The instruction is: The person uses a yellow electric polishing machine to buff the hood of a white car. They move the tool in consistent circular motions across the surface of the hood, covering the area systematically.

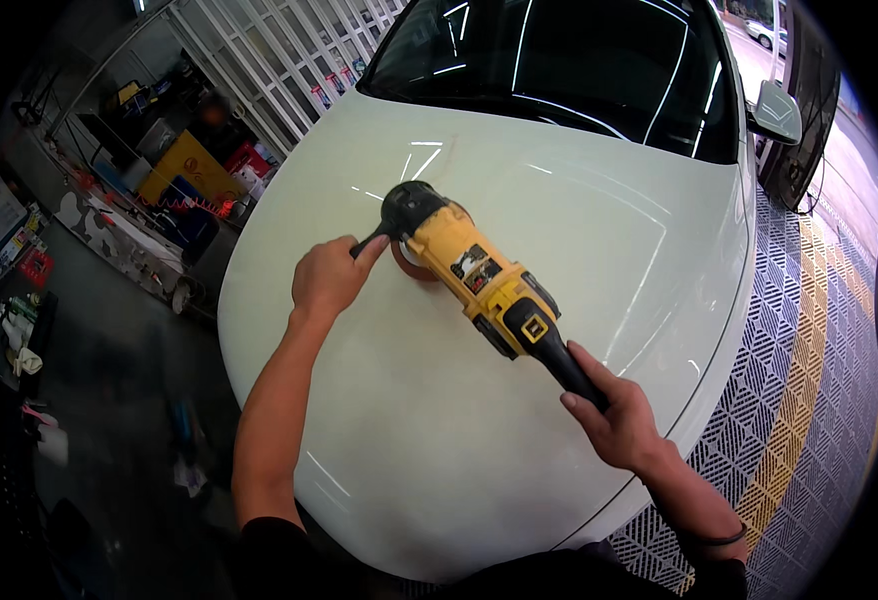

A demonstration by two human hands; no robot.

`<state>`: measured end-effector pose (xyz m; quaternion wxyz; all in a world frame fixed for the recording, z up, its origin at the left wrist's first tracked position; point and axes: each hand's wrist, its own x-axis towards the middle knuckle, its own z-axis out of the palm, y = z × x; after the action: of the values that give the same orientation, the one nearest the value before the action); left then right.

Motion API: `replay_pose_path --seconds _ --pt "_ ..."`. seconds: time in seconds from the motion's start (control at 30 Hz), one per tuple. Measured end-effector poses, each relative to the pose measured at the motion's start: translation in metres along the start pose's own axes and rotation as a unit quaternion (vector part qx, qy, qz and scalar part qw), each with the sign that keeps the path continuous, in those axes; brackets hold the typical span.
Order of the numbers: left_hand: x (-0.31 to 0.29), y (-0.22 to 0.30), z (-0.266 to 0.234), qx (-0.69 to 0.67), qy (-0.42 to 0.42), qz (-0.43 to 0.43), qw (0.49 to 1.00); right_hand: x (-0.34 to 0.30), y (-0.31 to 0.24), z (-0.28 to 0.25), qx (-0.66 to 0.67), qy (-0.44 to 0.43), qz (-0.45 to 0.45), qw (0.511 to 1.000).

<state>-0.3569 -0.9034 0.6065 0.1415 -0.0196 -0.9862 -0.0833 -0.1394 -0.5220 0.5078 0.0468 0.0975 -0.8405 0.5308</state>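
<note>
A yellow and black car polisher (459, 255) lies slantwise over the white car hood (349, 440), its head toward the far left and its rear handle toward me. My left hand (331, 278) is closed around the black side handle by the head. Around the black rear handle, my right hand (614, 410) is wrapped. Under the head shows part of a reddish-brown round pad (414, 264), at the hood's surface; most of it is hidden by the tool. A faint brownish streak marks the hood beyond the head.
Beyond the hood rises the dark windshield (559, 70), with a side mirror (777, 112) at its right. Grey and yellow floor tiles (789, 400) run along the right. Shelving with a yellow box (194, 168) and a red coiled hose (194, 207) stands at the far left.
</note>
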Motion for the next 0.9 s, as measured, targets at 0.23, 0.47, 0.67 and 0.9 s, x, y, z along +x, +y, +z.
replay_pose_path --seconds 0.23,0.47,0.67,0.9 --pt "0.105 -0.087 0.051 0.062 -0.064 -0.11 0.99 0.196 -0.033 0.007 -0.088 -0.119 0.111 0.983" --pt "0.017 -0.156 0.09 -0.046 -0.084 -0.138 0.986 0.144 -0.056 0.056 -0.146 -0.15 0.041 0.977" --pt "-0.144 -0.221 0.068 -0.047 -0.069 -0.171 0.982 0.065 -0.06 0.107 -0.123 -0.206 -0.052 0.969" --pt "-0.309 -0.262 0.064 -0.053 -0.027 -0.238 0.969 -0.003 -0.066 0.142 -0.147 -0.311 -0.085 0.935"
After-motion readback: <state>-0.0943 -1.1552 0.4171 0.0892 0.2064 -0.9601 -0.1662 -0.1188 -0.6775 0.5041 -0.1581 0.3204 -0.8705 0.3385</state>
